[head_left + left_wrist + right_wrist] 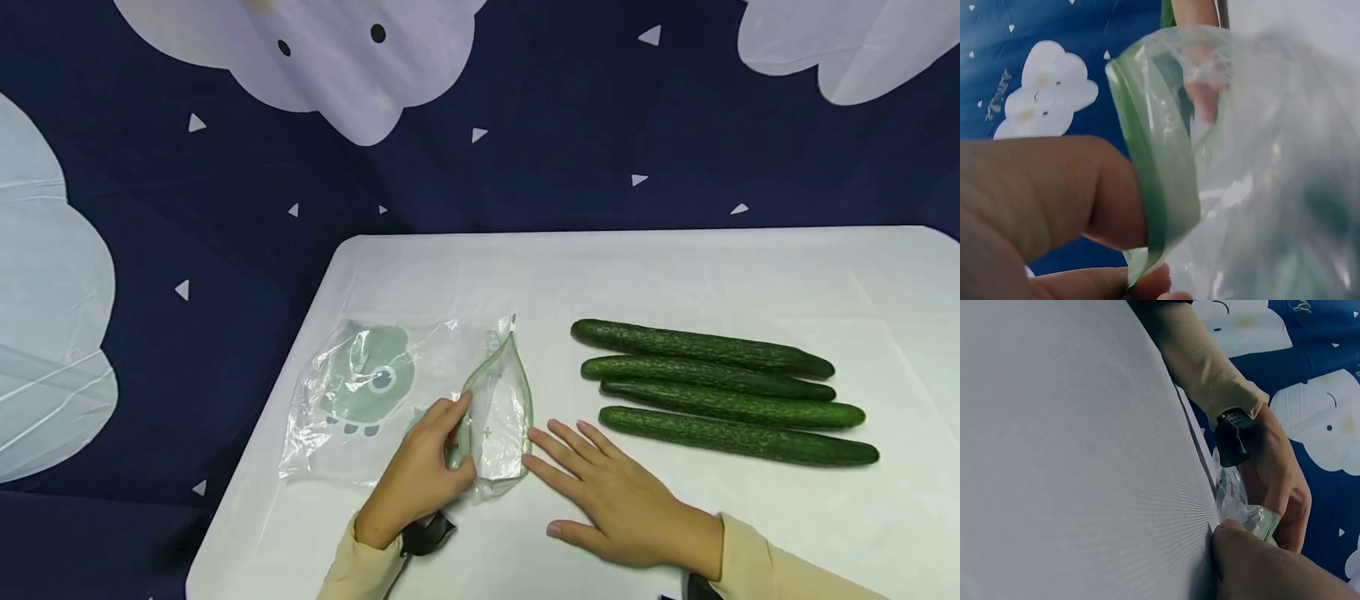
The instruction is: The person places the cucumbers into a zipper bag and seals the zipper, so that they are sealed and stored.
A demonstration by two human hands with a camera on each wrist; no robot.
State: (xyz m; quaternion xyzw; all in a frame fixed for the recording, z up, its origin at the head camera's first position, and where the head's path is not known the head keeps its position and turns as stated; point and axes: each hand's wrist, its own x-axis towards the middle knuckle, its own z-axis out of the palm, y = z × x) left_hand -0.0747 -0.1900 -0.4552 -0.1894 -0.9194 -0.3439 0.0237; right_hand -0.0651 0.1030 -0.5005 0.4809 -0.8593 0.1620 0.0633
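A clear plastic zip bag (450, 350) with a green dinosaur-like print lies on the white table, its green-edged mouth spread apart toward the right. My left hand (423, 467) pinches the near lip of that mouth between thumb and fingers; the left wrist view shows the green zip strip (1147, 169) in this pinch. With fingers straight and spread, my right hand (622, 500) lies palm down, its fingertips at the mouth's right edge. Several dark green cucumbers (720, 400) lie side by side just beyond the right hand.
The white table (637, 267) has rounded far corners. Behind it hangs a dark blue cloth (540, 167) printed with pale clouds and small triangles. A black wrist camera (1235, 437) sits at the left cuff.
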